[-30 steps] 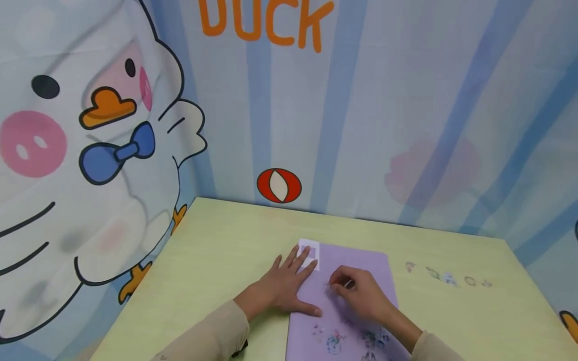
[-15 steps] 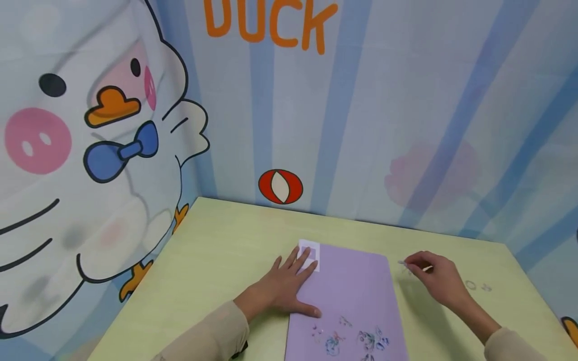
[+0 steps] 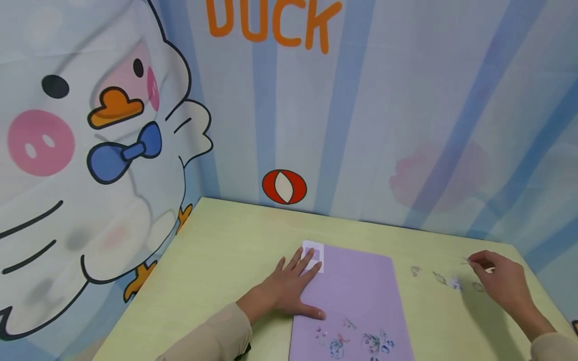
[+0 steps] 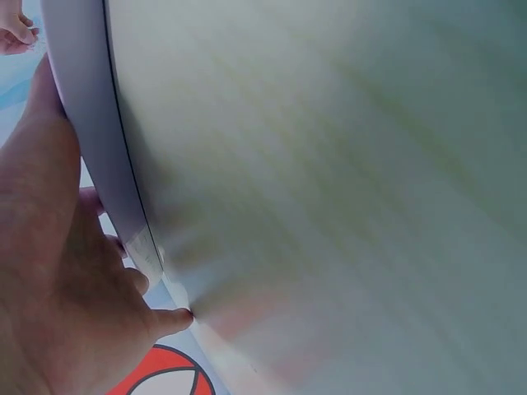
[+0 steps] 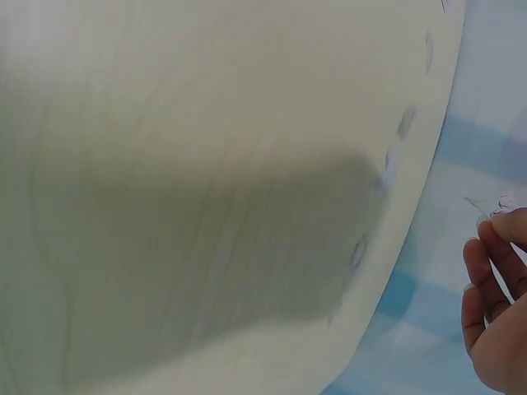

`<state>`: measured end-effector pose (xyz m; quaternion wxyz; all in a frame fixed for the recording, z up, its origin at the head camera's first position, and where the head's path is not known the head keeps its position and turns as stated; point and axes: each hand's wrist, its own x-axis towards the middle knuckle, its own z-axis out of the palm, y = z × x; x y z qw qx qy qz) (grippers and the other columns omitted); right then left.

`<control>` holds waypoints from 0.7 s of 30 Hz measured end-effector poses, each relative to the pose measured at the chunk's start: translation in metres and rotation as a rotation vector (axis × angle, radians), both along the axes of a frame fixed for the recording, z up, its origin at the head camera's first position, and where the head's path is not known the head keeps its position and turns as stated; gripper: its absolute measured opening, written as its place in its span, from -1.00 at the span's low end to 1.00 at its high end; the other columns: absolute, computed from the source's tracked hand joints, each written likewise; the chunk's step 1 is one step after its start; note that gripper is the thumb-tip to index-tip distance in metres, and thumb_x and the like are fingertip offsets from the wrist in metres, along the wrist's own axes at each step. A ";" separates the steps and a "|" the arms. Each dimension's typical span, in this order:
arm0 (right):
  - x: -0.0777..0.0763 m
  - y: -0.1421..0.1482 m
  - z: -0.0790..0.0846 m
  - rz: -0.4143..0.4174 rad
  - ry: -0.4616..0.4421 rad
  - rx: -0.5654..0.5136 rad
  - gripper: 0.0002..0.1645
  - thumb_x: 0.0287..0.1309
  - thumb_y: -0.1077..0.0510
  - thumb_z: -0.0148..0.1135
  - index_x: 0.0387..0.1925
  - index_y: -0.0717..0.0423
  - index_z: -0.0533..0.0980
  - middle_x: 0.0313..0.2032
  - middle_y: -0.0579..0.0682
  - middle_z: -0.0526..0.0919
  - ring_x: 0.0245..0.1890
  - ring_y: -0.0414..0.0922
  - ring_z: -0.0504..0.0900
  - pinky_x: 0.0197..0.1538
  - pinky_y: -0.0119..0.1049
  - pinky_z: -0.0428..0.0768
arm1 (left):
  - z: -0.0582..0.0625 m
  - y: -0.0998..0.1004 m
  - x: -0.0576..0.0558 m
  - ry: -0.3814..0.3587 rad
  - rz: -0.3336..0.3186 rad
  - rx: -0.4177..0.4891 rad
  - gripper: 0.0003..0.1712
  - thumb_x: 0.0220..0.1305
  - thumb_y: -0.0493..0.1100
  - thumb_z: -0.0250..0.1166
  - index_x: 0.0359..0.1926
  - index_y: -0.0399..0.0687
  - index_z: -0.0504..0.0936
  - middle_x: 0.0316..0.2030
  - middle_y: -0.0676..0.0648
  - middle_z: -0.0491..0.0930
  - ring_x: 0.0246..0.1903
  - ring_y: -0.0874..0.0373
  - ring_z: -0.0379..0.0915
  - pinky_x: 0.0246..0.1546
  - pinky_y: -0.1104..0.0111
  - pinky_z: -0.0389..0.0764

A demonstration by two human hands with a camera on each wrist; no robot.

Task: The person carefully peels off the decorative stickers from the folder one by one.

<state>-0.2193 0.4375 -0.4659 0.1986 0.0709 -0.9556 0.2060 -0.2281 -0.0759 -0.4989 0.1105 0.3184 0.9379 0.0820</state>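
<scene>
My left hand (image 3: 293, 288) lies spread on a flat purple notebook (image 3: 356, 281), fingers over the white label (image 3: 319, 265) at its upper left corner. In the left wrist view the left hand (image 4: 74, 271) shows beside the notebook's purple edge (image 4: 86, 99). Raised over the right part of the table, my right hand (image 3: 501, 281) pinches a small clear sticker (image 3: 465, 260) between thumb and forefinger. Seen by the right wrist camera, this sticker (image 5: 478, 204) has a green stem and a purple flower above the right hand (image 5: 502, 304). Several flower stickers (image 3: 336, 347) lie on the notebook's lower part.
A row of small clear stickers (image 3: 439, 277) lies on the pale yellow table (image 3: 244, 230) right of the notebook. A bluish one (image 3: 456, 284) and a ring-shaped one (image 3: 477, 287) are nearest the right hand. Behind the table hangs a duck-printed cloth (image 3: 235, 110).
My right hand has moved right, from over the notebook to past the loose stickers. A sticker on the notebook came into sight as it left. My left hand stays in place.
</scene>
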 end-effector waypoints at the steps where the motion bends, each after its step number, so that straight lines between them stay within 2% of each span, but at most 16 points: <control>1: 0.000 0.007 0.000 -0.024 -0.003 0.009 -0.91 0.37 0.32 0.36 -0.14 0.22 0.71 -0.31 0.10 0.77 -0.37 -0.36 0.59 -0.36 -0.40 0.52 | -0.001 0.001 0.000 0.000 -0.001 -0.001 0.40 0.09 0.81 0.09 0.74 0.22 -0.10 0.72 -0.02 -0.41 0.68 -0.10 -0.52 0.56 -0.25 -0.07; 6: 0.002 0.033 -0.003 -0.124 -0.025 0.081 -0.89 0.33 0.37 0.34 -0.17 0.39 0.68 -0.37 0.23 0.70 -0.40 0.13 0.64 -0.44 0.01 0.55 | -0.003 0.003 0.000 0.000 0.003 0.000 0.40 0.08 0.82 0.08 0.74 0.24 -0.10 0.72 -0.01 -0.42 0.68 -0.09 -0.53 0.57 -0.24 -0.08; 8: 0.004 0.039 -0.005 -0.149 -0.036 0.102 -0.89 0.30 0.40 0.33 -0.19 0.43 0.66 -0.38 0.28 0.67 -0.41 0.23 0.63 -0.44 0.10 0.54 | -0.002 0.003 0.000 0.004 0.006 -0.005 0.40 0.08 0.82 0.08 0.74 0.24 -0.10 0.72 -0.01 -0.41 0.68 -0.09 -0.52 0.57 -0.24 -0.07; 13: 0.010 0.054 -0.012 -0.213 -0.086 0.138 -0.90 0.24 0.45 0.30 -0.24 0.50 0.62 -0.40 0.33 0.61 -0.43 0.24 0.59 -0.44 0.13 0.54 | -0.001 0.002 0.001 0.007 0.009 -0.004 0.40 0.08 0.82 0.08 0.74 0.23 -0.10 0.72 -0.02 -0.41 0.68 -0.09 -0.52 0.56 -0.25 -0.06; 18: 0.016 0.065 -0.019 -0.239 -0.130 0.169 -0.92 0.21 0.46 0.29 -0.30 0.52 0.62 -0.46 0.30 0.57 -0.50 0.14 0.54 -0.50 0.03 0.51 | -0.001 0.002 0.000 0.006 0.005 0.001 0.40 0.08 0.81 0.08 0.74 0.22 -0.09 0.72 -0.02 -0.41 0.68 -0.10 -0.51 0.56 -0.25 -0.06; 21: 0.017 0.069 -0.023 -0.254 -0.182 0.163 -0.91 0.22 0.46 0.28 -0.29 0.52 0.61 -0.44 0.32 0.59 -0.49 0.16 0.56 -0.51 0.00 0.52 | -0.002 0.002 0.000 0.003 0.006 -0.001 0.40 0.08 0.81 0.08 0.74 0.22 -0.08 0.72 -0.02 -0.40 0.68 -0.10 -0.50 0.56 -0.25 -0.06</control>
